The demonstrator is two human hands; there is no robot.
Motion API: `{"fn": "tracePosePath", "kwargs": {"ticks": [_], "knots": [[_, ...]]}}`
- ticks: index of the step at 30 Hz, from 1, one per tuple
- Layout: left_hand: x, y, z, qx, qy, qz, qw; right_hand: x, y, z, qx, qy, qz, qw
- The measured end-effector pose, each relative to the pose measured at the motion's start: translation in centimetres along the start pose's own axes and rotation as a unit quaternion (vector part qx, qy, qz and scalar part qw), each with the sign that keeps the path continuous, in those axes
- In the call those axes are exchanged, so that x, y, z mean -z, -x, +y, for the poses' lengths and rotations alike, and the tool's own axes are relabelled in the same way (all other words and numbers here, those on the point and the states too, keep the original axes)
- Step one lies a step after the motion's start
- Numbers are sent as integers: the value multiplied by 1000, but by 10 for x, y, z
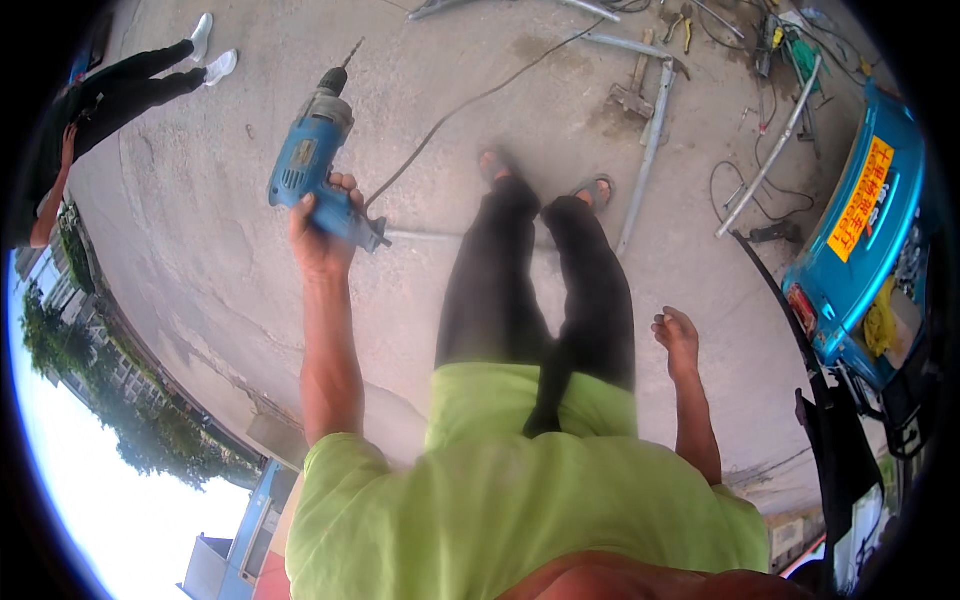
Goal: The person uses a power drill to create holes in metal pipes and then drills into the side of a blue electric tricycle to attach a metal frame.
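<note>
My left hand point(322, 232) grips the handle of a blue power drill point(305, 160) in the upper left-middle of the head view. The drill's bit points up and away from me, and a dark cord point(435, 125) runs from its base across the ground. My right hand point(676, 332) hangs beside my right hip with loosely bent fingers and nothing visible in it. My legs and sandalled feet are below me, with a thin metal tube point(425, 236) lying behind them on the concrete.
At upper right lie metal tubes point(645, 155), a hammer point(632, 100), pliers, tools and cables on the concrete point(380, 330). A teal vehicle body point(870, 290) with a yellow sticker stands at the right. Another person point(110, 95) in dark trousers and white shoes is at the upper left.
</note>
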State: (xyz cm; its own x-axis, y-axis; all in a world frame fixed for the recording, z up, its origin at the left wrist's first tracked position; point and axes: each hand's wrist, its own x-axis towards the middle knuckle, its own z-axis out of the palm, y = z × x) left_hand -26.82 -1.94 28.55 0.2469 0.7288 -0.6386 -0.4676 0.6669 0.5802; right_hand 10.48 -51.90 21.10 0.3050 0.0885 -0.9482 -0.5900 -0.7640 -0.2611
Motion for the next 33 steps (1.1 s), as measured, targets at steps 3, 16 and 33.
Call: {"fn": "tracePosePath", "kwargs": {"ticks": [3, 16, 33], "knots": [[0, -2, -8, -53, 8, 2, 999, 6, -8, 5, -4, 44, -17, 999], [53, 53, -173, 125, 114, -30, 985, -82, 25, 67, 19, 109, -13, 994], [172, 72, -247, 111, -56, -55, 991, -282, 54, 77, 244, 106, -39, 963]]}}
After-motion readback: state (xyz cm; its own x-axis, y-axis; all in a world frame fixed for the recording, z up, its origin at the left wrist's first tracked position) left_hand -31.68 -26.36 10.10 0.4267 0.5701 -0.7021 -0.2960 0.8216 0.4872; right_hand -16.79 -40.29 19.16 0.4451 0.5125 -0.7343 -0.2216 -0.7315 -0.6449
